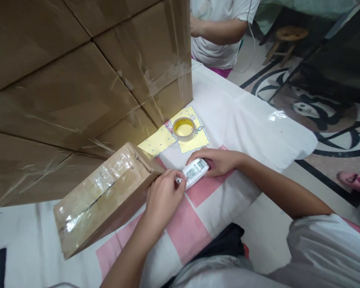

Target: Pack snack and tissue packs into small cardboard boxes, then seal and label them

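Note:
Between my two hands is a small white rectangular item [196, 172] with a grey, screen-like panel on its top face; I cannot make out its exact kind. My right hand [219, 161] wraps round its far right end. At its near left end, the thumb and fingers of my left hand [165, 191] are closed on it. A taped cardboard box [108, 196] lies tilted just left of my left hand. Beyond the white item, a roll of clear tape [184, 129] with a yellow core rests on yellow patterned paper [198, 141].
Stacked, taped cardboard cartons [87, 88] form a wall at the back left. A pink and white cloth [187, 228] covers the near table. Across the table stands another person [219, 36]. On the floor to the right are a wooden stool [291, 34] and a pink slipper [352, 180].

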The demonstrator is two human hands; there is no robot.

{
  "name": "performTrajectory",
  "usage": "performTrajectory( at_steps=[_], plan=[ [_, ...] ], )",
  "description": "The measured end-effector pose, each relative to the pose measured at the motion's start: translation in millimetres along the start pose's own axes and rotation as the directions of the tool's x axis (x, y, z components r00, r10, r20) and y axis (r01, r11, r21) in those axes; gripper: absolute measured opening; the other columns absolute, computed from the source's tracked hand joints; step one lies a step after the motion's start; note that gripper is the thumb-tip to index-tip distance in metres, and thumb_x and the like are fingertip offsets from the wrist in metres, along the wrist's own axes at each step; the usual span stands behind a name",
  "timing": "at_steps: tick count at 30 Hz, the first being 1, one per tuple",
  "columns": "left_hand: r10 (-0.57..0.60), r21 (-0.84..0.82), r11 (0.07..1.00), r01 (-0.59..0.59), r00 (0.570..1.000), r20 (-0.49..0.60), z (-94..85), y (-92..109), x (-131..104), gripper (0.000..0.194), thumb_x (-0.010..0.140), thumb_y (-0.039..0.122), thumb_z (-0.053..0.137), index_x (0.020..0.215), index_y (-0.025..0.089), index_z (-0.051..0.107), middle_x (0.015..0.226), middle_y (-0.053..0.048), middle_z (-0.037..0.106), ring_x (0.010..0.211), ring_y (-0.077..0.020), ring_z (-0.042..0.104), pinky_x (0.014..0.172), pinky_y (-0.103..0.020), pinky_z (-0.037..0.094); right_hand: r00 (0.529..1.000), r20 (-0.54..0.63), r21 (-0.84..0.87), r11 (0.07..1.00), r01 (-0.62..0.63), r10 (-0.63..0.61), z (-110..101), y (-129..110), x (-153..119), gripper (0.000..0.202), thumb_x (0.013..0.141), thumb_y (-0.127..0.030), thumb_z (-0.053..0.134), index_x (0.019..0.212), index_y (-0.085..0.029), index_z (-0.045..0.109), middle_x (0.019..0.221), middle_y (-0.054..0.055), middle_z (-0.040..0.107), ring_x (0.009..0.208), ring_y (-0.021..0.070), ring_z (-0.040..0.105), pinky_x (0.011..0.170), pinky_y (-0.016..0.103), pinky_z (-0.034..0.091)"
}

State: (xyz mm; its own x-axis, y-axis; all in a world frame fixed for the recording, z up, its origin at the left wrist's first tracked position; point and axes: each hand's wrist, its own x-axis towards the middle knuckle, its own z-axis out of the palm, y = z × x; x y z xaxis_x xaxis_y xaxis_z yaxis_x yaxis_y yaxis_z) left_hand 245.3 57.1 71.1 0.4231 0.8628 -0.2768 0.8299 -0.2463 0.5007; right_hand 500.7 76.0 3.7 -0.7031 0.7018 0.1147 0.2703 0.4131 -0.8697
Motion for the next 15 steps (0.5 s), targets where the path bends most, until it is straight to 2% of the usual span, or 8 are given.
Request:
performTrajectory(
  at_steps=[4, 7, 10, 12, 15],
  plan=[
    [0.026, -0.189, 0.982, 0.003, 0.988, 0.15, -4.5, -4.0, 12.9, 0.018, 0.092, 0.032, 0.056, 0.086, 0.022, 0.07, 0.092, -0.003, 0.074, 0.08, -0.0202, 0.064, 0.067, -0.029, 0.038, 0.999, -0.039, -0.03, 0.999, 0.034, -0.036, 5.4, 6.4, 1.6, 0.055, 0.081, -0.024, 0.075, 0.133, -0.022, 0.058, 0.126, 0.007, 0.07, 0.111, 0.0228, 0.065, 0.104, 0.038, 0.037],
    [0.024, -0.364, 0.928, 0.078, 0.963, 0.267, -7.8, -11.3, 17.4, 0.019, 0.091, 0.035, 0.058, 0.083, 0.021, 0.068, 0.082, 0.0, 0.07, 0.075, -0.0176, 0.061, 0.064, -0.027, 0.037, 0.998, -0.02, -0.023, 0.998, 0.053, -0.054, 6.9, 11.5, 2.5, 0.053, 0.085, -0.035, 0.078, 0.134, -0.022, 0.059, 0.128, 0.009, 0.071, 0.114, 0.0231, 0.065, 0.105, 0.038, 0.034],
    [0.035, -0.491, 0.857, 0.154, 0.935, 0.354, -13.7, -17.2, 15.8, 0.026, 0.091, 0.044, 0.059, 0.083, 0.02, 0.065, 0.079, 0.001, 0.064, 0.072, -0.0153, 0.056, 0.062, -0.025, 0.035, 0.999, -0.003, -0.015, 0.999, 0.046, -0.046, 5.4, 12.7, 3.2, 0.051, 0.087, -0.037, 0.078, 0.132, -0.022, 0.06, 0.127, 0.009, 0.071, 0.115, 0.0231, 0.065, 0.102, 0.037, 0.033],
    [0.029, -0.514, 0.84, 0.175, 0.931, 0.364, -18.4, -18.8, 12.4, 0.03, 0.092, 0.048, 0.059, 0.084, 0.019, 0.064, 0.079, 0.001, 0.061, 0.072, -0.0143, 0.053, 0.063, -0.025, 0.035, 0.999, -0.004, -0.02, 0.999, 0.036, -0.036, 4.3, 11.7, 3.5, 0.049, 0.088, -0.037, 0.077, 0.131, -0.022, 0.061, 0.126, 0.008, 0.072, 0.113, 0.0227, 0.065, 0.102, 0.037, 0.032],
    [0.022, -0.463, 0.878, 0.123, 0.955, 0.295, -22.1, -19.3, 6.0, 0.026, 0.093, 0.044, 0.059, 0.084, 0.02, 0.064, 0.085, 0.0, 0.063, 0.079, -0.0159, 0.056, 0.068, -0.027, 0.038, 0.999, -0.006, -0.025, 0.999, 0.037, -0.037, 3.9, 10.6, 3.6, 0.048, 0.088, -0.038, 0.077, 0.131, -0.022, 0.06, 0.125, 0.008, 0.072, 0.11, 0.0222, 0.066, 0.102, 0.038, 0.031]
  ],
)
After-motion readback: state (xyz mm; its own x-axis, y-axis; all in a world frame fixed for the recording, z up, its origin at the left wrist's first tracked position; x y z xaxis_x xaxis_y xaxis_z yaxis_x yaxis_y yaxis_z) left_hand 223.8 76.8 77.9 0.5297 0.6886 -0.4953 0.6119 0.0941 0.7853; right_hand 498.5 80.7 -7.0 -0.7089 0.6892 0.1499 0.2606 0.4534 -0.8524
